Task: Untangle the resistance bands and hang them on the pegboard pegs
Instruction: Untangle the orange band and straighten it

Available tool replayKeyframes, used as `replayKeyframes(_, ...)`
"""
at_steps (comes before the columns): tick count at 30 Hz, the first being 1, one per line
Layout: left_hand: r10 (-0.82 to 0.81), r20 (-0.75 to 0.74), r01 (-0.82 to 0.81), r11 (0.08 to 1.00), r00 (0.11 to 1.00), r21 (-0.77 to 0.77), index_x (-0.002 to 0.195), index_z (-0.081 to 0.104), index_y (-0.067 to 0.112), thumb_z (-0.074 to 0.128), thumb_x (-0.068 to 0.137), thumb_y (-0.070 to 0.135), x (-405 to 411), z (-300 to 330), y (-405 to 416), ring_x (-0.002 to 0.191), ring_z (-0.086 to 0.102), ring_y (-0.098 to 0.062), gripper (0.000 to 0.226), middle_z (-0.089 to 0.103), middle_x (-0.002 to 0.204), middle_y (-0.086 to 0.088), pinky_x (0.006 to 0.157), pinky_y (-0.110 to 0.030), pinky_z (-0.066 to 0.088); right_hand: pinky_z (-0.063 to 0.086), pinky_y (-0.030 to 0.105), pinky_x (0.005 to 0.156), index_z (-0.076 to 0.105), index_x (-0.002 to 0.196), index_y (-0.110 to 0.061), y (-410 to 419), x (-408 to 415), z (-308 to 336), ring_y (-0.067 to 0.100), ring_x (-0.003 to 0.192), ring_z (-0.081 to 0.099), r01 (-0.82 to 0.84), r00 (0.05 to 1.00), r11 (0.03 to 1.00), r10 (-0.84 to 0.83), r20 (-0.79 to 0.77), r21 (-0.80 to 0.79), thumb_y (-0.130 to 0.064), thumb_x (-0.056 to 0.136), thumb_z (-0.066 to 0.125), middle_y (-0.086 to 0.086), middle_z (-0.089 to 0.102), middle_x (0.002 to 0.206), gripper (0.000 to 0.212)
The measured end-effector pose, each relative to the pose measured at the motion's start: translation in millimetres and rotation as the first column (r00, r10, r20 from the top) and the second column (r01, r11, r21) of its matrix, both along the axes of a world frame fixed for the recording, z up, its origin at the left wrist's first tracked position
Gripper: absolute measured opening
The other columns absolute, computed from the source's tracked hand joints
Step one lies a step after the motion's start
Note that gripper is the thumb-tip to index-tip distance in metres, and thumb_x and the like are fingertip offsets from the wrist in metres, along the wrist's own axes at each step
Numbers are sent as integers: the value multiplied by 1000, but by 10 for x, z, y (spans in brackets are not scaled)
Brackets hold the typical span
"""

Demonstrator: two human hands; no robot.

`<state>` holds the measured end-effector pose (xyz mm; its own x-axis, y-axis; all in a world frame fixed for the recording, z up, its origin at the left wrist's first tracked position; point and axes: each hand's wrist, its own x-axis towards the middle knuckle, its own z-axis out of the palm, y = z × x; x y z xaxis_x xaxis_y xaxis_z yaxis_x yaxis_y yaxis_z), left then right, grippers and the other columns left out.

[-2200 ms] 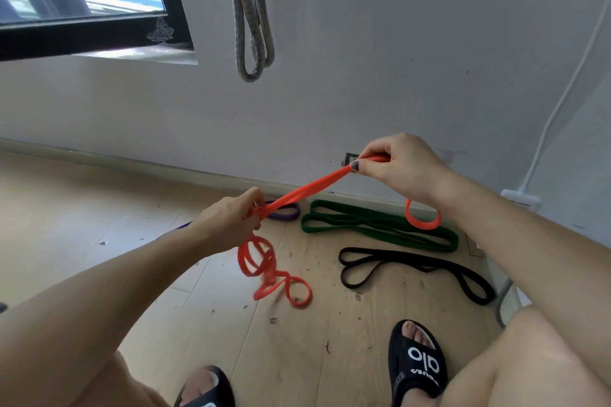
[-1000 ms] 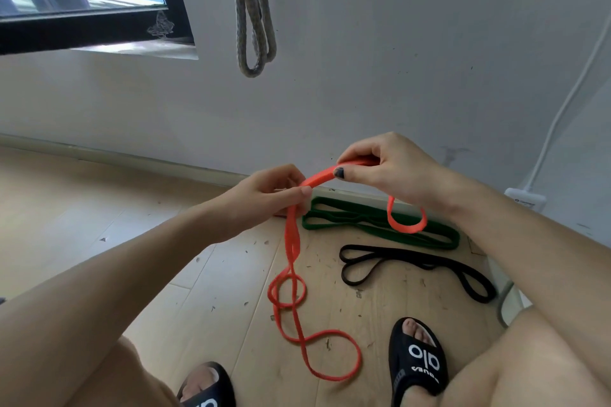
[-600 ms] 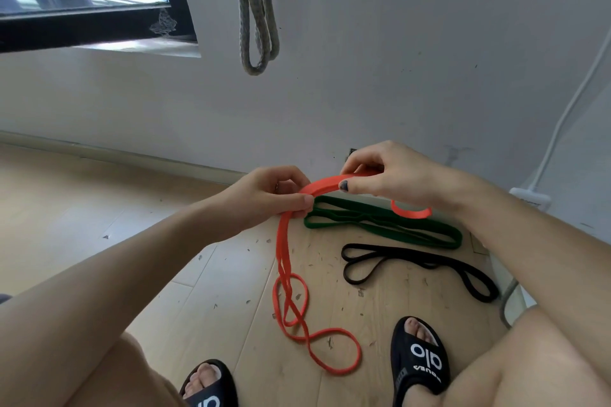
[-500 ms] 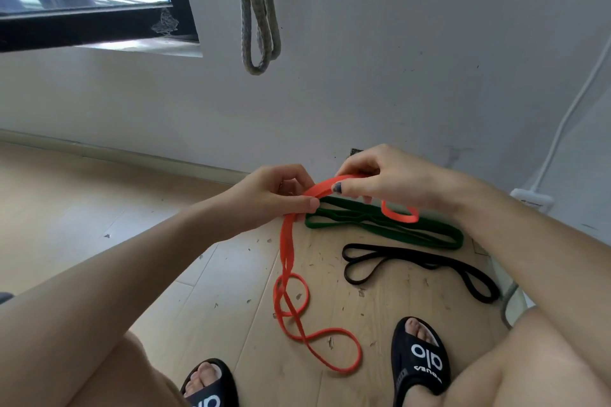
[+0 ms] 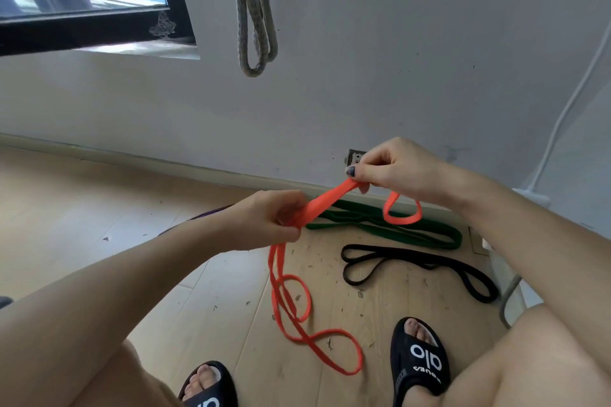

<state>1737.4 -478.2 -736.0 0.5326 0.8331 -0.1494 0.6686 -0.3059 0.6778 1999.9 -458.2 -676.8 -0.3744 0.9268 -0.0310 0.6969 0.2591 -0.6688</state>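
An orange resistance band stretches between my two hands. My left hand grips it low at centre, and its long tail drops in loose loops onto the wooden floor. My right hand pinches the band higher up, with a small loop hanging below the fingers. A green band lies by the skirting board, a black band just in front of it. A sliver of a purple band shows behind my left forearm. A grey band hangs on the wall above. No pegboard is in view.
A dark-framed window is at the upper left. A white cable runs down the right wall to a white block. A wall socket sits behind my right hand. My feet in black slides stand on the littered floor.
My hands have drawn apart and the orange band is taut between them again; the right hand rose a little. The tail's loops on the floor have shifted slightly.
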Motion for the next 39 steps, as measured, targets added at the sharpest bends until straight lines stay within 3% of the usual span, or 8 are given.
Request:
replayKeyframes(5, 7, 24, -8, 997, 1000, 81, 91, 53, 32, 68, 91, 40, 29, 25, 20, 64, 45, -9, 17, 52, 76, 9, 64, -32, 42, 33, 33, 62, 76, 68, -21, 44, 105, -29, 13, 58, 41, 40, 999, 998, -39, 28, -40, -45, 98, 64, -6, 49, 57, 41)
replayKeyframes(9, -56, -23, 60, 970, 998, 235, 108, 51, 28, 51, 105, 38, 81, 43, -10, 63, 53, -13, 10, 58, 79, 4, 61, -37, 52, 35, 33, 63, 75, 65, -22, 49, 128, -37, 14, 61, 42, 33, 999, 998, -33, 3, -59, -44, 99, 61, -5, 49, 59, 42)
replayKeyframes(14, -20, 11, 18, 986, 1000, 165, 115, 63, 23, 43, 109, 27, 98, 112, -11, 85, 64, -20, 21, 69, 94, 10, 80, -48, 54, 34, 32, 65, 74, 64, -21, 60, 128, -51, 14, 64, 44, 42, 999, 998, -42, 8, -43, -41, 98, 62, -3, 50, 63, 42)
replayKeyframes(17, 45, 129, -50, 998, 991, 33, 109, 69, 26, 50, 106, 18, 95, 135, -12, 90, 66, -14, 21, 73, 94, 12, 84, -36, 51, 36, 34, 67, 75, 66, -21, 79, 118, -62, 15, 67, 46, 38, 999, 999, -38, 23, -26, -43, 98, 62, -3, 52, 65, 41)
replayKeyframes(22, 101, 338, -25, 975, 936, -221, 118, 72, 14, 62, 101, 20, 32, 175, 2, 105, 70, -25, 20, 75, 109, -8, 100, -38, 55, 34, 35, 65, 76, 69, -21, 101, 152, -68, 14, 64, 44, 54, 998, 998, -53, 30, -14, -46, 97, 63, -4, 50, 61, 40)
replayKeyframes(27, 113, 287, -57, 979, 951, -196, 118, 72, 28, 46, 108, 33, 83, 183, -21, 91, 65, -16, 28, 69, 92, 3, 97, -39, 58, 35, 34, 64, 76, 70, -23, 89, 146, -58, 16, 63, 43, 14, 1000, 999, -13, 18, -39, -47, 98, 62, 0, 50, 64, 40)
replayKeyframes(31, 114, 216, -85, 987, 970, -139, 102, 72, 20, 48, 108, 29, 94, 180, -22, 90, 63, -30, 26, 64, 87, -7, 97, -57, 53, 34, 28, 63, 76, 70, -22, 92, 130, -61, 4, 55, 42, 13, 1000, 999, -12, 28, -53, -45, 99, 61, -12, 51, 56, 39)
replayKeyframes(39, 122, 273, -98, 990, 954, -98, 113, 71, 25, 47, 108, 22, 167, 253, -38, 81, 61, -10, 25, 65, 88, -3, 80, -25, 56, 45, 31, 65, 73, 85, -14, -13, -93, -63, 13, 62, 55, -104, 994, 976, 97, -48, -191, -43, 106, 47, 1, 74, 77, 44)
